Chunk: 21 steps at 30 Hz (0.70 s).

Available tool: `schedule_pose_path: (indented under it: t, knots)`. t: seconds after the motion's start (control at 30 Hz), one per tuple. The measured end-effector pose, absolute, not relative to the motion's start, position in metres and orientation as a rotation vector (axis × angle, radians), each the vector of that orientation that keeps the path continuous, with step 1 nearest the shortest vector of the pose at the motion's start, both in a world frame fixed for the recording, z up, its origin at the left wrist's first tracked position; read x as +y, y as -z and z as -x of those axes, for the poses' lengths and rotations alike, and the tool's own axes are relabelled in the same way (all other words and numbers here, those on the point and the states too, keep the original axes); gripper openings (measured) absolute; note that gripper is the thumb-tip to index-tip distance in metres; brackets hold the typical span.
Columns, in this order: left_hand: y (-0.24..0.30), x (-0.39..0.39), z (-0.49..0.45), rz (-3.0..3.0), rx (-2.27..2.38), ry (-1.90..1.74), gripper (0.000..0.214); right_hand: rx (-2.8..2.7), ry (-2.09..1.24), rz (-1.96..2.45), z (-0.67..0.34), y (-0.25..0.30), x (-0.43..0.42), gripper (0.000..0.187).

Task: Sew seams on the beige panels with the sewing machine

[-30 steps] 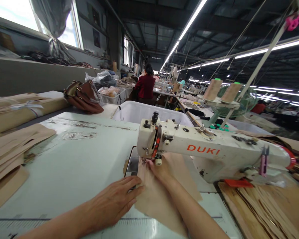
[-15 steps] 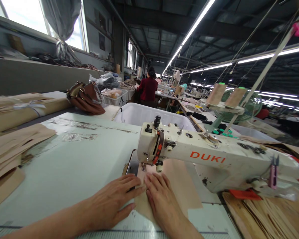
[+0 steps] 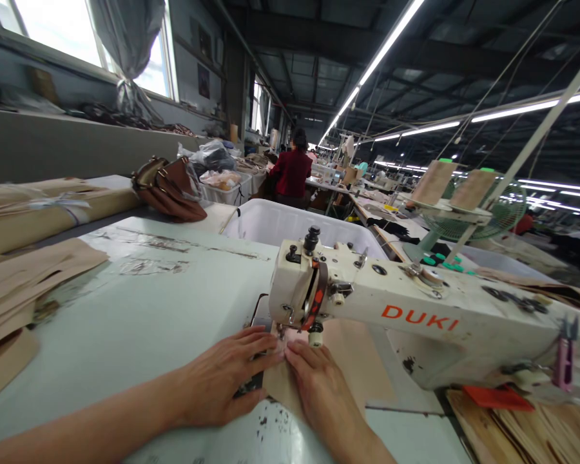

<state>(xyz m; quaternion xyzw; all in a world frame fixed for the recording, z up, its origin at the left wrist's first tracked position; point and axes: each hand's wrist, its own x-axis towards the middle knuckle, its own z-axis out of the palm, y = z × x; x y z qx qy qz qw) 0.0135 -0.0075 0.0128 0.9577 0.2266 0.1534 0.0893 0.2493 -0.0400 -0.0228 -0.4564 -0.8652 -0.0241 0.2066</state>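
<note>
A flat beige leather-like piece [image 3: 360, 361] lies under the head of a white sewing machine [image 3: 362, 290] marked DUKI. My left hand [image 3: 222, 377] rests at the piece's left edge, fingers stretched toward the presser foot [image 3: 281, 332] and thumb apart. Lying on the piece just right of it is my right hand [image 3: 321, 390], with its fingers extended, slightly bent and close together. Both sets of fingertips are near each other, just in front of the foot. The needle point and the stitch line cannot be made out.
Stacked beige pieces [image 3: 33, 277] lie at left, near a brown bag [image 3: 169, 190]. A white bin [image 3: 256, 222] stands behind the machine. Thread cones [image 3: 432, 183], pink snips [image 3: 565, 354] and an orange-red item [image 3: 497, 398] are at right. A person in red [image 3: 291, 173] sits ahead.
The machine appears farther right and lower as the view shifts. Relative to it, the beige piece has moved a little forward under the foot, with both hands still on it.
</note>
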Motion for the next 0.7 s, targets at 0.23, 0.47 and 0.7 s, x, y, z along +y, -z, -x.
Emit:
schedule_pose_path:
  t: [0.23,0.47,0.7]
  knots:
    - [-0.0127,-0.0004,-0.0143,-2.847,0.702,-0.431,0.061,-2.374,-0.014,1.377,-0.2487,0.0208,-0.0375,0.052]
    - [-0.0075,0.0028,-0.0148,-2.814,0.71,-0.451,0.062,-2.268,-0.184,1.281,-0.252,0.0204,-0.0335,0.044]
    - [-0.0037,0.0023,-0.0153,-2.812,0.714,-0.463,0.062,-2.241,-0.242,1.267,-0.2538,0.0246,-0.0334,0.045]
